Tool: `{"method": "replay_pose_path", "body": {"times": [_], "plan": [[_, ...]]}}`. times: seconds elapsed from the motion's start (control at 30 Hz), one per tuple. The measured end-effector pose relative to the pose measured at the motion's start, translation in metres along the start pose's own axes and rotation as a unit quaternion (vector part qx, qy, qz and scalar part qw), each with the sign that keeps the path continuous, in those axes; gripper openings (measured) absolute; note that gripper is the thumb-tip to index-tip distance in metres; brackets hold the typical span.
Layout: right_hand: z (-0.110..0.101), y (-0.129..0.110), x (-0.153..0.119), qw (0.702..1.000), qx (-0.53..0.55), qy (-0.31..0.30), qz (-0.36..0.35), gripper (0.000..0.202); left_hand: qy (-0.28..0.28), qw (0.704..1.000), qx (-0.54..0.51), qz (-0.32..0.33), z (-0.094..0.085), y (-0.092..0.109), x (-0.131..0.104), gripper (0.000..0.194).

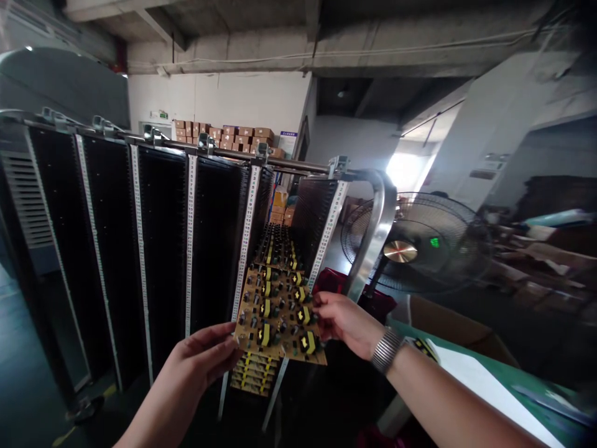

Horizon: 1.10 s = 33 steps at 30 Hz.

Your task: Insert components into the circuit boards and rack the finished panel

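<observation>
A tan circuit board [282, 333] set with yellow-and-black transformers and small parts is held level between both hands. My left hand [205, 354] grips its near left edge, fingers closed on it. At its right edge, my right hand [342, 320] is closed too, with a metal band around the wrist. The board's far end lies at the opening of a black slotted rack [321, 218] with numbered strips. Behind it another populated board [275, 239] sits inside the same bay. Below, several stacked boards [254, 373] fill lower slots.
More black rack bays [163, 249] stretch to the left under a metal rail. A bent steel frame tube [373, 230] and a large caged fan [420, 242] stand to the right. Near my right forearm is a green table [494, 367] with a white sheet [480, 386]. Cartons [233, 135] are piled behind.
</observation>
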State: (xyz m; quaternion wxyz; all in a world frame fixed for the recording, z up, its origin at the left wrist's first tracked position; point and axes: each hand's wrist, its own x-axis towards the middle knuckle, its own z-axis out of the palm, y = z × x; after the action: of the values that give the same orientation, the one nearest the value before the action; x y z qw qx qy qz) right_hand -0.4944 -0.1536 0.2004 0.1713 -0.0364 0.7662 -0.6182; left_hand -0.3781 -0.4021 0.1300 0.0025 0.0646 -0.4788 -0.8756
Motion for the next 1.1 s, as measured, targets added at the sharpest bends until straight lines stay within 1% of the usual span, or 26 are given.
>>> {"method": "replay_pose_path", "body": {"times": [0.2, 0.4, 0.5, 0.6, 0.73, 0.93, 1.03, 1.1], "plan": [[-0.002, -0.001, 0.008, 1.000, 0.001, -0.005, 0.006, 0.011, 0.005, 1.000, -0.010, -0.001, 0.002, 0.001, 0.008, 0.030], [0.002, -0.003, 0.011, 1.000, 0.011, -0.003, 0.004, 0.015, 0.021, 1.000, -0.008, 0.015, 0.002, 0.008, 0.015, 0.030], [0.005, -0.004, 0.013, 1.000, 0.018, 0.005, 0.010, 0.018, 0.030, 0.999, -0.016, 0.018, 0.001, 0.012, 0.018, 0.027], [0.009, -0.008, 0.014, 0.999, 0.025, 0.014, 0.021, 0.019, 0.042, 0.999, -0.022, 0.007, -0.001, 0.015, 0.022, 0.022], [0.013, -0.013, 0.013, 0.998, 0.040, 0.033, 0.027, 0.022, 0.041, 0.999, -0.028, -0.001, -0.003, 0.017, 0.028, 0.023], [0.017, -0.015, 0.016, 0.993, 0.086, 0.074, 0.021, 0.022, 0.046, 0.998, -0.046, -0.003, 0.003, 0.023, 0.039, 0.022], [0.021, -0.007, 0.008, 0.989, 0.106, 0.100, 0.016, 0.019, 0.049, 0.997, -0.058, 0.003, 0.010, 0.026, 0.045, 0.020], [0.024, 0.004, -0.008, 0.988, 0.110, 0.109, 0.021, 0.017, 0.049, 0.997, -0.066, 0.007, 0.014, 0.028, 0.051, 0.019]]}}
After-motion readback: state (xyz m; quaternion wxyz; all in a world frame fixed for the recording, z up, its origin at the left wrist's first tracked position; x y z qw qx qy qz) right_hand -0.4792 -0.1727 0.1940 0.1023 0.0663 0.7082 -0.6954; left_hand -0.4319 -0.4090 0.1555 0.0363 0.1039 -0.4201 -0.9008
